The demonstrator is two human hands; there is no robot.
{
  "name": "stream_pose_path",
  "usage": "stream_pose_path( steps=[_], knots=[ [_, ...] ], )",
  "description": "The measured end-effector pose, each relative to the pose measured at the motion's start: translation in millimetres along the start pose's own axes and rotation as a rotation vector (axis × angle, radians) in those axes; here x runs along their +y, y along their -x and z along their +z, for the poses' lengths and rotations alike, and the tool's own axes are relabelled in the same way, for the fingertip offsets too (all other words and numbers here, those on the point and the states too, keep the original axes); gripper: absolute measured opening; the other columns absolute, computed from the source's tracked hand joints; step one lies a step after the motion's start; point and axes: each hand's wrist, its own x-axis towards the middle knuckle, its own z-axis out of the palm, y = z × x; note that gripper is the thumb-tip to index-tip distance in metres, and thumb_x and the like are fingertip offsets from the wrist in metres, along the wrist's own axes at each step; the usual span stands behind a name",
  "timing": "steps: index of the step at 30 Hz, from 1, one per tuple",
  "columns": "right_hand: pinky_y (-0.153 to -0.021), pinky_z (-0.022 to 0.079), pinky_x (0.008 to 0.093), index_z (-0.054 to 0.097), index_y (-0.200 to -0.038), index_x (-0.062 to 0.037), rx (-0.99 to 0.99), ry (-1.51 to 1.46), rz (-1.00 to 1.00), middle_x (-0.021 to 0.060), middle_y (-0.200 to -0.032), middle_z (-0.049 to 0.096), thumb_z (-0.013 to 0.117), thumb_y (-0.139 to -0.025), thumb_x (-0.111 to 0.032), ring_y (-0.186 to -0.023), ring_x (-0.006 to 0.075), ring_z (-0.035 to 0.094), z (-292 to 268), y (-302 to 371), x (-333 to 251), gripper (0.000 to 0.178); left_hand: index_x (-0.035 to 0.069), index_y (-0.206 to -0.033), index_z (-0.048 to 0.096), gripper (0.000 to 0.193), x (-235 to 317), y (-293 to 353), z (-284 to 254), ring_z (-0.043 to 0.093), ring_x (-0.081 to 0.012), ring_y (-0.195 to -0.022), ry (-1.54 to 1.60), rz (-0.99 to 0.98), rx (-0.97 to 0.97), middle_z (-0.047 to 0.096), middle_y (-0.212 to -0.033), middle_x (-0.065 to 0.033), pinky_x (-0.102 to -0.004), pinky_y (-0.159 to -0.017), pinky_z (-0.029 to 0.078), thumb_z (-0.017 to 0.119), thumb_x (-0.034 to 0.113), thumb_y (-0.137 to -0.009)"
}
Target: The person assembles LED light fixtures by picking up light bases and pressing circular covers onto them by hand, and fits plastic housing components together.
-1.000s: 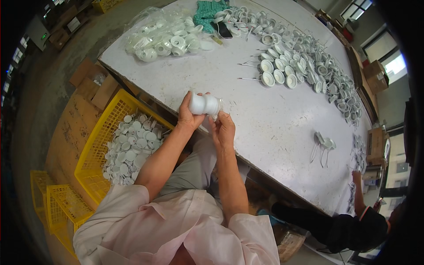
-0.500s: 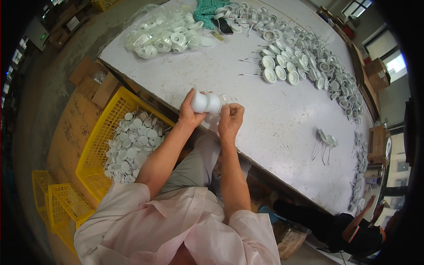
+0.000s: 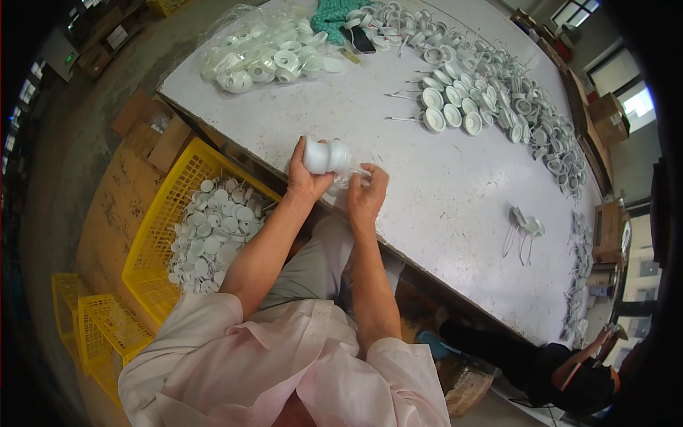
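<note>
Over the table's near edge, my left hand (image 3: 307, 181) is wrapped round a short stack of white, round, ringed plastic housings (image 3: 326, 156). Crumpled clear plastic film (image 3: 344, 178) hangs at the right end of the stack. My right hand (image 3: 366, 198) is closed, thumb and fingers pinching at this film. How far the film covers the stack I cannot tell.
A clear bag of white housings (image 3: 263, 60) lies at the far left of the white table (image 3: 441, 206). Many wired round lamps (image 3: 455, 103) heap along its far side, near a phone (image 3: 361, 40). A yellow basket (image 3: 153, 242) holds white discs. At right, another person (image 3: 569, 381).
The stack has shifted slightly up and left in my left hand. My right hand has moved a little left, and the film has bunched up. The other person's hands have moved.
</note>
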Motion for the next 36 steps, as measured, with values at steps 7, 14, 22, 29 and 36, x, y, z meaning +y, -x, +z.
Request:
stream_pose_path(
  steps=[7, 14, 22, 29, 36],
  knots=[
    [-0.083, 0.044, 0.0378, 0.061, -0.104, -0.0034, -0.115, 0.263, -0.485, 0.0157, -0.097, 0.057, 0.064, -0.074, -0.007, -0.096, 0.0301, 0.052, -9, -4, -19, 0.030, 0.003, -0.094, 0.057, 0.044, -4, -2, -2, 0.056, -0.0300, -0.098, -0.122, 0.116, 0.095, 0.058, -0.106, -0.0182, -0.0483, -0.091, 0.043, 0.066, 0.044, -0.080],
    [-0.076, 0.047, 0.0318, 0.051, -0.121, 0.0016, -0.317, -0.032, 0.188, 0.0132, -0.100, 0.059, 0.068, -0.078, -0.034, -0.086, 0.0209, 0.058, -5, -15, -44, 0.058, 0.001, -0.111, 0.052, 0.049, -15, 6, 10, 0.057, -0.0231, -0.094, -0.662, 0.254, -0.053, 0.057, -0.102, -0.0111, -0.0365, -0.082, 0.049, 0.063, 0.041, -0.086],
    [-0.077, 0.049, 0.0309, 0.046, -0.124, 0.0025, -0.358, -0.438, 0.474, 0.0132, -0.105, 0.057, 0.062, -0.084, -0.035, -0.093, 0.0201, 0.057, -17, -23, -23, 0.057, -0.001, -0.114, 0.052, 0.060, -26, 9, 26, 0.054, -0.0190, -0.096, -1.197, 0.189, -0.186, 0.056, -0.104, -0.0126, -0.0312, -0.083, 0.046, 0.058, 0.053, -0.087],
    [-0.077, 0.048, 0.0330, 0.048, -0.122, -0.0042, -0.322, -0.535, 0.487, 0.0105, -0.107, 0.055, 0.056, -0.085, -0.042, -0.095, 0.0214, 0.055, -23, -23, -11, 0.053, -0.001, -0.123, 0.048, 0.069, -35, 6, 22, 0.053, -0.0221, -0.104, -1.283, 0.103, -0.255, 0.055, -0.111, -0.0151, -0.0337, -0.089, 0.044, 0.045, 0.060, -0.090],
    [-0.069, 0.052, 0.0330, 0.045, -0.122, -0.0068, -0.202, -0.959, 0.594, 0.0150, -0.114, 0.051, 0.055, -0.083, -0.045, -0.098, 0.0256, 0.053, -55, -28, -1, 0.055, -0.003, -0.133, 0.040, 0.069, -29, 11, -1, 0.051, -0.0222, -0.113, -1.382, 0.193, -0.517, 0.052, -0.124, -0.0157, -0.0335, -0.096, 0.042, 0.073, 0.020, -0.077]
  ],
)
